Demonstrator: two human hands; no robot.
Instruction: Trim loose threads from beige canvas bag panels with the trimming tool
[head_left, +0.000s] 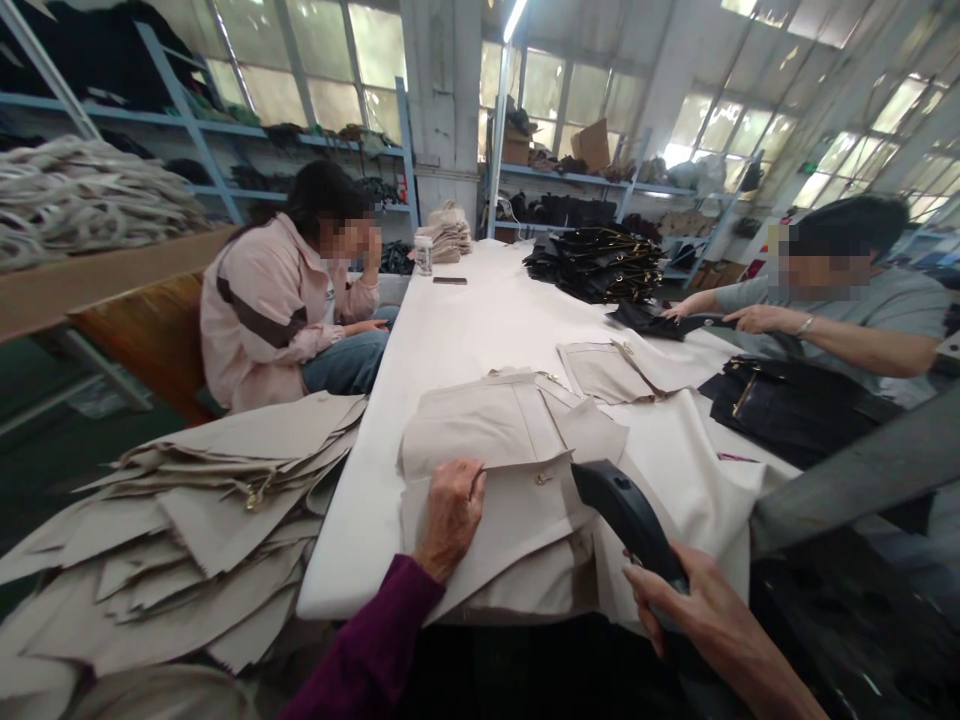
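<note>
In the head view my left hand (452, 515), in a purple sleeve, pinches the edge of a beige fabric panel (484, 425) at the table's near end. The panel has a stitched seam and lies on more beige pieces (510, 525); a small brass-coloured metal fitting shows beside my hand. My right hand (686, 595) is wrapped round a black handheld tool (626, 505) with a curved body and a flat, blunt nozzle. Its tip is close to the panel's right edge; whether it touches the fabric I cannot tell.
Left of the white table (360, 520) lies a large pile of beige pieces (225, 500). A seated person (262, 300) is at the left. At right another person (847, 300) works a similar black tool on black fabric. Black zippered pieces (600, 262) are stacked at the back.
</note>
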